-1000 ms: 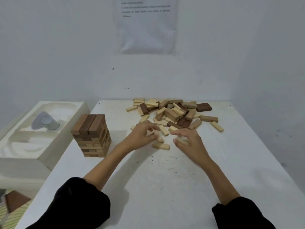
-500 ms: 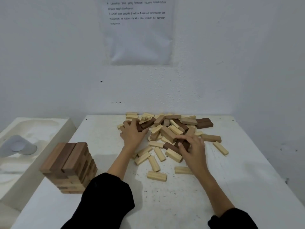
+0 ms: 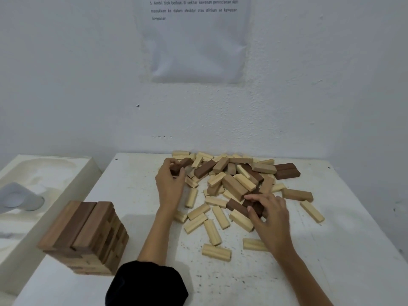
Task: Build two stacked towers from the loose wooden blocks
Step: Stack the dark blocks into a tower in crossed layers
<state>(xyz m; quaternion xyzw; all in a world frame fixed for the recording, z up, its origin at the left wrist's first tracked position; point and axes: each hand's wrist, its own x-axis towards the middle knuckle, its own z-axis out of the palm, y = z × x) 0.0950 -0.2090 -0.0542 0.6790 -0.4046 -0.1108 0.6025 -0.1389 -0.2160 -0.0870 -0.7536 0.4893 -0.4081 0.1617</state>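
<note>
Across white table (image 3: 136,195), outstretched left hand (image 3: 170,186) grips far dark block (image 3: 180,166), right hand (image 3: 270,214) pinches near dark block (image 3: 257,209).

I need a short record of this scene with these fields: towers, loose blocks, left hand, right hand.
towers: one tower, left on the table; no second yet
loose blocks: mixed light and dark pile near the wall
left hand: grips far dark block at the pile's left edge
right hand: grips near dark block at the pile's near side
</note>
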